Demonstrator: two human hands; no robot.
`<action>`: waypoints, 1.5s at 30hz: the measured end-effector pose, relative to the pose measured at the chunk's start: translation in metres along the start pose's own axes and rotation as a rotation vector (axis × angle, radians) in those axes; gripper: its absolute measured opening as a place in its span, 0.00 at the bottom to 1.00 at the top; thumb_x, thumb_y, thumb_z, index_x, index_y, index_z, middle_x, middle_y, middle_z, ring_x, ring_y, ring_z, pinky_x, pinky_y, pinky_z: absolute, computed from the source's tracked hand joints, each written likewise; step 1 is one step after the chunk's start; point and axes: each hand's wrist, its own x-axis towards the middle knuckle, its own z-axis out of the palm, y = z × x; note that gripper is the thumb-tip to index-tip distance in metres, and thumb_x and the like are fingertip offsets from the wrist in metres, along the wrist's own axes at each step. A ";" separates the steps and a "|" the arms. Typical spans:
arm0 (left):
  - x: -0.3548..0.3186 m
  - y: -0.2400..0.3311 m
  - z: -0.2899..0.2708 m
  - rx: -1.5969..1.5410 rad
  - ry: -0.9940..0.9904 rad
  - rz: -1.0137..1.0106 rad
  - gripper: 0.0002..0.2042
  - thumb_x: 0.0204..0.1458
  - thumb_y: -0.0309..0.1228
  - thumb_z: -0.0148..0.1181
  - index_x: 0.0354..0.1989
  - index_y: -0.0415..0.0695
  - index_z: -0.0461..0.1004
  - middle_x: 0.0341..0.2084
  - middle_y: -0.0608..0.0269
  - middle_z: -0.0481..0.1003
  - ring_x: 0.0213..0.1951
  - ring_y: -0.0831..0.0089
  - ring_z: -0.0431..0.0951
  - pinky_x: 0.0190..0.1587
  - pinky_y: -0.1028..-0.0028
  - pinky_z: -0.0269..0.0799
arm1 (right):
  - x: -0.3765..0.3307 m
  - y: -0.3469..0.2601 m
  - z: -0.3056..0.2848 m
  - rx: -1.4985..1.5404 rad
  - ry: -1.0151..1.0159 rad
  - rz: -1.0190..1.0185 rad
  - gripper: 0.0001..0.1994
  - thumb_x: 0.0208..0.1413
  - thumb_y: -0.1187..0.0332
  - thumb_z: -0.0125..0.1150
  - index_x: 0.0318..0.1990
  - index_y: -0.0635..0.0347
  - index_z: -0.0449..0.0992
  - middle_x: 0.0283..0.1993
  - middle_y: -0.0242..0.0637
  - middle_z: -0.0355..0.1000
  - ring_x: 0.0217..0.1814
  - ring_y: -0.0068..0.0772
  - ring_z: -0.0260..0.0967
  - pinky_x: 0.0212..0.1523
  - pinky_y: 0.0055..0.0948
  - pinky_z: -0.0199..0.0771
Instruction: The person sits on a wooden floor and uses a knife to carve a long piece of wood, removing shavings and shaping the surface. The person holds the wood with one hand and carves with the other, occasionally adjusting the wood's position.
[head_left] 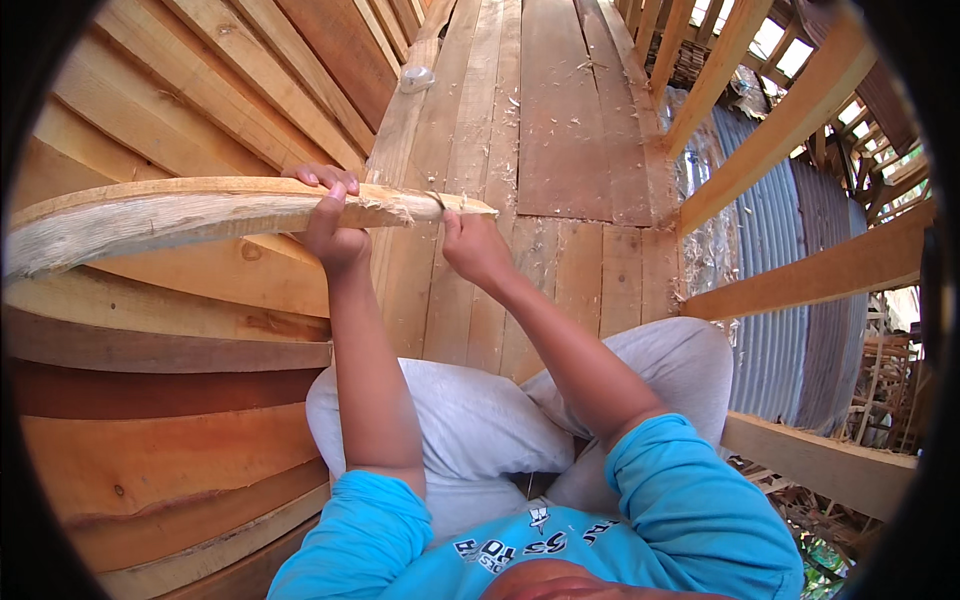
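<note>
A long, pale, curved piece of wood (200,215) runs from the left edge of the view to the middle, held above the floor. Its narrow end points right, and curled slivers cling to its side. My left hand (333,215) is closed around this piece a little way from that end, with the fingers over its far edge. My right hand (476,246) is closed near the tip. From its thumb side a thin, dark blade (437,200) reaches across the wood and touches it. The blade's handle is hidden in the fist.
I sit cross-legged on a plank floor (620,270) scattered with shavings. A wall of overlapping boards (180,440) stands close on the left. A small clear plastic object (417,79) lies farther ahead. Wooden railing posts (810,275) and corrugated sheets (765,230) are on the right.
</note>
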 end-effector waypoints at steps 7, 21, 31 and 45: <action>0.001 0.000 0.008 -0.015 0.004 0.030 0.16 0.39 0.23 0.55 0.37 0.48 0.60 0.24 0.63 0.64 0.29 0.71 0.68 0.41 0.67 0.69 | 0.003 0.017 0.000 -0.022 0.003 0.112 0.27 0.70 0.56 0.42 0.28 0.72 0.75 0.27 0.64 0.72 0.34 0.66 0.73 0.39 0.54 0.70; 0.001 -0.001 0.000 -0.018 0.007 0.015 0.16 0.39 0.23 0.55 0.37 0.47 0.60 0.25 0.64 0.64 0.30 0.72 0.66 0.40 0.68 0.69 | 0.000 0.010 -0.007 -0.072 -0.077 0.196 0.28 0.69 0.55 0.40 0.34 0.75 0.78 0.37 0.68 0.75 0.44 0.69 0.74 0.50 0.55 0.72; 0.003 -0.002 0.006 -0.047 -0.056 0.015 0.15 0.40 0.23 0.55 0.37 0.47 0.60 0.24 0.63 0.64 0.29 0.71 0.67 0.41 0.66 0.69 | 0.016 0.050 -0.011 0.005 -0.041 0.151 0.28 0.69 0.55 0.40 0.33 0.72 0.78 0.35 0.66 0.75 0.43 0.67 0.74 0.49 0.56 0.72; 0.002 -0.005 0.006 -0.048 -0.021 0.017 0.16 0.39 0.22 0.56 0.37 0.47 0.61 0.24 0.64 0.64 0.29 0.71 0.67 0.41 0.67 0.69 | 0.011 0.048 0.005 -0.057 0.088 0.219 0.30 0.69 0.55 0.38 0.33 0.76 0.78 0.33 0.68 0.75 0.42 0.70 0.74 0.47 0.57 0.73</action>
